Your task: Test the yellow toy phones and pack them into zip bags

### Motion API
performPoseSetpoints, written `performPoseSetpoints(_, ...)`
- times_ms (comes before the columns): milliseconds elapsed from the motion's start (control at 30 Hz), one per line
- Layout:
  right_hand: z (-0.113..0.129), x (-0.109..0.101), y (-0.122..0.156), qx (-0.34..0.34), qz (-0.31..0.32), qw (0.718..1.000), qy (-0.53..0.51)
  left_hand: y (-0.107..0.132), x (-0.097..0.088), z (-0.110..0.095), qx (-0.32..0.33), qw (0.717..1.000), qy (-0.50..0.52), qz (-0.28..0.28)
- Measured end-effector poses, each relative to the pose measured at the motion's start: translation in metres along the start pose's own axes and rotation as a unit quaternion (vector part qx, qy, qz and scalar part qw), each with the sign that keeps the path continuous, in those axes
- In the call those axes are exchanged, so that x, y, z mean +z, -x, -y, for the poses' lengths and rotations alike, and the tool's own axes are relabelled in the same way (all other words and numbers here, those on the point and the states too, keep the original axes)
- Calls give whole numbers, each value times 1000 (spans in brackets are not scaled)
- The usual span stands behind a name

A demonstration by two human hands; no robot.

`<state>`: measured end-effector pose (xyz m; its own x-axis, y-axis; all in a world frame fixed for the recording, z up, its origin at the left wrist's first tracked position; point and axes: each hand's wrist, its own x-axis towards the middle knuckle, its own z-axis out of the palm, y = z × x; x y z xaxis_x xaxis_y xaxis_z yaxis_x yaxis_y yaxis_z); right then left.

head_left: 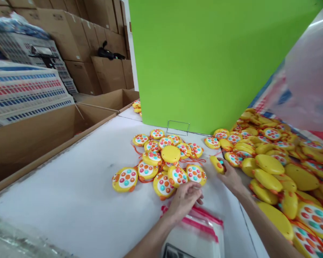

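Note:
My right hand (229,175) grips a yellow duck-shaped toy (217,164), held on its edge beside the big pile. My left hand (186,197) hovers just in front of a loose cluster of these toys, its fingers loosely bent and slightly apart, with nothing visible in them. The nearest toy (177,175) shows a white face with coloured round buttons. Another toy (171,154) in the cluster lies with its plain yellow back up. Orange cords trail among them. Beneath my left hand lies a clear zip pouch (195,238) with pink trim, partly covered by the hand and forearm.
A large pile of the same toys (269,164) fills the right side. A green board (193,64) stands at the back, with a small wire stand (178,128) at its foot. Open cardboard boxes (37,152) line the left table edge; stacked cartons (60,34) rise behind.

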<state>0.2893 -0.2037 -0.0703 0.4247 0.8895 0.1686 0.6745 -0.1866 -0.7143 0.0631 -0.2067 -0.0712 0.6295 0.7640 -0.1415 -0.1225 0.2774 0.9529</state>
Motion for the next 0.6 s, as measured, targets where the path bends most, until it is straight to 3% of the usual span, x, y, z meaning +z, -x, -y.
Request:
performPoseSetpoints(100, 18, 2, 38, -34, 16, 999, -38, 1, 2, -3, -33, 996, 83, -4)
performPoseSetpoints(233, 40, 8, 86, -220, 41, 975, 4, 1, 4, -12, -65, 983, 166, 47)
performPoseSetpoints(300, 45, 13, 100, -265, 28, 962, 51, 0, 4, -14, -66, 982, 166, 58)
performPoseSetpoints(400, 44, 21, 111, -220, 3, 975, 29, -2, 4, -11, -67, 983, 160, 53)
performPoseSetpoints(500, 39, 25, 114, -106, -12, 987, -123, -3, 4, -9, -70, 981, 173, 60)
performPoseSetpoints(600, 35, 23, 114, 41, -14, 942, -332, -1, 4, -9, -68, 981, 168, 71)
